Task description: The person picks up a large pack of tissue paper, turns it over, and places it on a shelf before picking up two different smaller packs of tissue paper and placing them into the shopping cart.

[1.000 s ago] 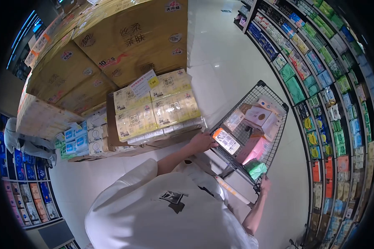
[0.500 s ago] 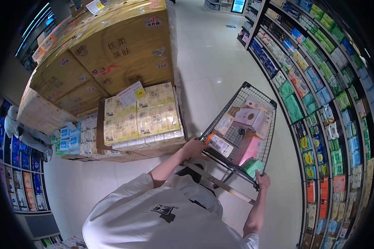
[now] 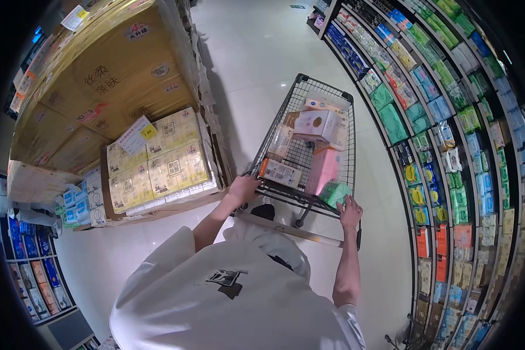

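Note:
A black wire shopping cart [image 3: 305, 85] stands in front of me, angled slightly right. My left hand [image 3: 244, 189] is closed around its near left corner. At the near right corner my right hand [image 3: 350, 213] rests on the rim with fingers stretched out and apart, beside a green package [image 3: 335, 193]. Inside the basket are a pink package [image 3: 324, 170], a white box with a brown oval [image 3: 319, 126], a white pack with an orange end [image 3: 280, 173] and a pale wrapped pack [image 3: 281, 140]. More packs lie partly hidden at the far end.
On the left stands a tall stack of brown cartons [image 3: 116, 76], with yellow tissue packs [image 3: 178, 169] in an open carton and a price sign [image 3: 136, 135]. Shelves [image 3: 391, 153] of packaged goods curve along the right. Pale tiled floor [image 3: 248, 70] runs ahead between them.
The cart and both hands now appear further left and higher in view, and the carton stack has shifted left. The fingers of my right hand have loosened from the rim and spread.

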A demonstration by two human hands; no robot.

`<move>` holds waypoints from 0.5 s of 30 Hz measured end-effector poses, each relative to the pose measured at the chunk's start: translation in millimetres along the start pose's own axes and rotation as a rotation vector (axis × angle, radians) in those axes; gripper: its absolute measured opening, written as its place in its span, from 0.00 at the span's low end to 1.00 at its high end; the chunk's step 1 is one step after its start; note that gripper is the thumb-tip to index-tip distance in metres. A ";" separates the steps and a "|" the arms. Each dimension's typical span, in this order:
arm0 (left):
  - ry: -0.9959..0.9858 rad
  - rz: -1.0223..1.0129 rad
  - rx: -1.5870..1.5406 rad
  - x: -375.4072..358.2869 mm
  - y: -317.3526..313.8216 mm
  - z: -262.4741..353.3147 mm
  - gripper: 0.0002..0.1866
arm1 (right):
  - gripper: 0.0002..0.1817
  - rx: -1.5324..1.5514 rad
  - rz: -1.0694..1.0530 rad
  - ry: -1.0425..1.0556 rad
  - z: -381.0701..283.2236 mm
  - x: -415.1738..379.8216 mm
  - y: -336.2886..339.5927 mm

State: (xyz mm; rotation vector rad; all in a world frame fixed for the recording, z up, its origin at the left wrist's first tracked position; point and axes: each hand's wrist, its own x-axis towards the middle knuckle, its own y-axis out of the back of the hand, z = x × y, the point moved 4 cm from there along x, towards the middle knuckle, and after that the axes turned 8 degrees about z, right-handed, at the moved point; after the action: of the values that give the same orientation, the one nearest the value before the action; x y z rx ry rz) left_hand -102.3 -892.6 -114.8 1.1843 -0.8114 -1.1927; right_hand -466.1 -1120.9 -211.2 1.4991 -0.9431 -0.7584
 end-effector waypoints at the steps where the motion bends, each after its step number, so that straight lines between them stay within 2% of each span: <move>1: 0.054 -0.031 0.014 4.7 -1.9 -0.5 0.12 | 0.33 -0.009 -0.015 0.017 -0.4 9.0 -0.4; 2: 0.056 -0.028 0.001 10.3 -2.2 1.4 0.12 | 0.33 -0.018 -0.027 0.039 0.3 22.1 -0.5; 3: 0.056 -0.032 0.001 15.2 0.0 1.9 0.12 | 0.37 -0.004 -0.163 -0.050 1.1 36.2 0.7; 4: 0.057 -0.037 0.003 20.3 -0.6 0.2 0.12 | 0.37 -0.013 -0.163 -0.045 -2.3 56.2 6.7; 5: 0.042 0.044 -0.023 25.3 -3.5 -2.1 0.11 | 0.39 0.073 -0.290 -0.250 -0.4 74.0 5.5; 6: 0.048 0.033 -0.034 34.9 -4.7 -6.0 0.11 | 0.41 0.155 -0.427 -0.461 -1.4 84.7 -0.2; 7: 0.054 0.034 -0.018 43.2 -5.1 -8.5 0.11 | 0.45 0.140 -0.375 -0.477 -4.0 97.6 -1.0; 8: 0.066 0.015 -0.010 48.9 -11.8 -8.5 0.11 | 0.45 0.120 -0.414 -0.481 -8.8 104.4 -12.3; 10: 0.076 0.021 -0.022 60.1 -17.6 -9.8 0.12 | 0.46 -0.363 -0.103 -0.200 -31.6 133.4 -13.5; 14: 0.104 0.063 -0.006 75.4 -18.6 -11.3 0.13 | 0.47 -0.257 -0.179 -0.151 -43.0 161.7 -29.2; 15: 0.102 0.072 -0.009 80.3 -20.1 -12.6 0.13 | 0.46 -0.112 -0.223 -0.210 -40.4 166.3 -33.5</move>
State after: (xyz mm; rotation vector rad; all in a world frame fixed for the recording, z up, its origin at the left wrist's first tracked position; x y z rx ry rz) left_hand -77.3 -966.1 -145.9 1.1894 -0.7645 -1.0679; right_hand -348.2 -1247.9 -231.2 1.4611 -0.8802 -1.1300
